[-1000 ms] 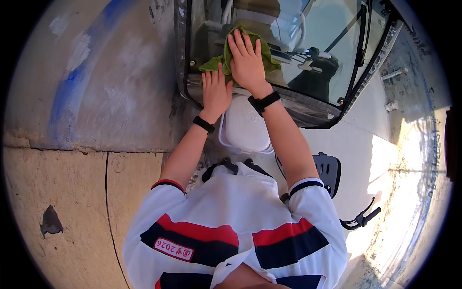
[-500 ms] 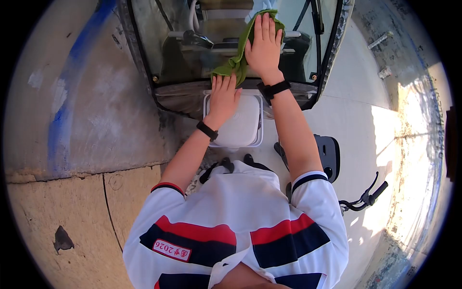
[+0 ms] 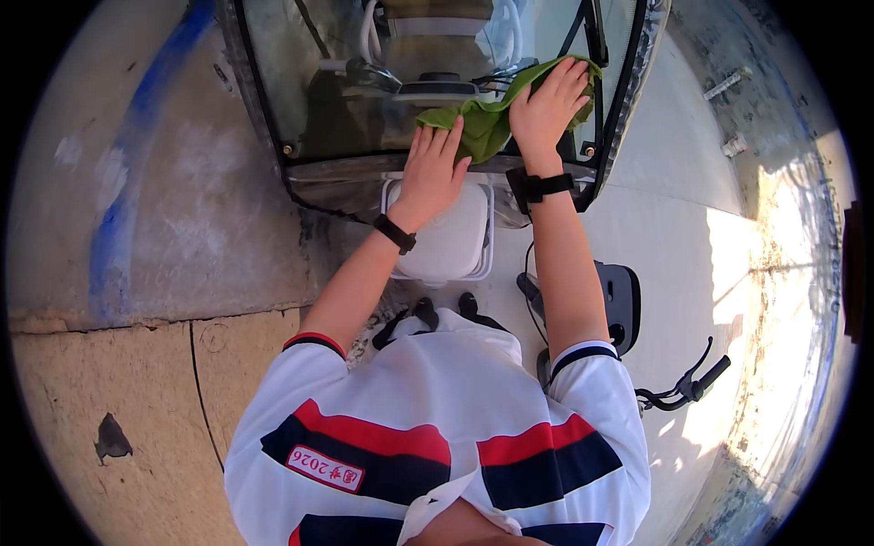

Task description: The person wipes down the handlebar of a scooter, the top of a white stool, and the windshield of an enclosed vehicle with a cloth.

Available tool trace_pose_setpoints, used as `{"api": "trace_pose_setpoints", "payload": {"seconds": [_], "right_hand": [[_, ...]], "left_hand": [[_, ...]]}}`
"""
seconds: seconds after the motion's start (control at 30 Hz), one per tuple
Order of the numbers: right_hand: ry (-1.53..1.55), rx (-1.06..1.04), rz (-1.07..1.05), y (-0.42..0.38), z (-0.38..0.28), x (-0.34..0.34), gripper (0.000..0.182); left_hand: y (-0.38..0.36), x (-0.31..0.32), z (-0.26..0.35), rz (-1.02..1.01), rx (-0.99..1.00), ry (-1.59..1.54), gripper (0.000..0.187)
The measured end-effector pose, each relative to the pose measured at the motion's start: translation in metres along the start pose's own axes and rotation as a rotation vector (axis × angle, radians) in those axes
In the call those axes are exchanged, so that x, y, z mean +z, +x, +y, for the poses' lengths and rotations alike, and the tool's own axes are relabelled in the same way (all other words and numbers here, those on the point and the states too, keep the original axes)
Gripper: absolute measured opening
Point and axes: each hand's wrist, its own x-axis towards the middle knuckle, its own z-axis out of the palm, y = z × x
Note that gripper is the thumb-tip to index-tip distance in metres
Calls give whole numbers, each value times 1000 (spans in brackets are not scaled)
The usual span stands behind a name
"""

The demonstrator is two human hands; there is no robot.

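Observation:
A green cloth (image 3: 487,127) lies bunched across the lower part of a glass windshield (image 3: 346,123). My right hand (image 3: 549,107) lies flat on the cloth's right end, its fingers stretched out and pressing it to the glass. My left hand (image 3: 435,171) reaches to the cloth's left end; its fingers are extended with the tips on the fabric, and the thumb stands apart. Both wrists wear black bands. Just below the windshield sits a white lidded box (image 3: 448,238), partly behind my left hand.
A black wiper arm (image 3: 596,41) runs along the windshield's right side. Near my right arm are a black vehicle part (image 3: 622,305) and a handlebar with brake lever (image 3: 687,387). A wall (image 3: 765,200) rises on the right; concrete (image 3: 191,209) with a blue stripe lies left.
My right hand has slid right and down across the glass, pulling the cloth with it. My left hand has shifted slightly right and up. The cloth now stretches more sideways.

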Motion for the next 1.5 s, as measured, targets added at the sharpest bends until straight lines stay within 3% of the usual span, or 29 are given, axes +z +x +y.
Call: {"api": "trace_pose_setpoints", "payload": {"seconds": [0.23, 0.53, 0.67, 0.9, 1.0, 1.13, 1.33, 1.5], "right_hand": [[97, -201, 26, 24, -69, 21, 79], [218, -433, -192, -4, -171, 46, 78], [220, -450, -207, 0, -160, 40, 84], [64, -377, -1, 37, -97, 17, 88], [84, -284, -88, 54, -77, -10, 88], [56, -251, -39, 62, -48, -17, 88], [69, -193, 73, 42, -4, -9, 88], [42, -74, 2, 0, 7, -15, 88]], "left_hand": [[-17, -28, -42, 99, -122, 80, 71], [-59, -47, -90, 83, -300, 93, 75], [-61, -45, -89, 124, -296, 82, 75], [-35, -33, -62, 179, -199, 7, 75], [-20, -27, -45, 168, -145, -20, 75], [-6, -20, -27, 150, -93, -48, 75], [6, -9, -9, 141, -53, -52, 78], [9, -4, -3, 156, -46, -46, 78]]}}
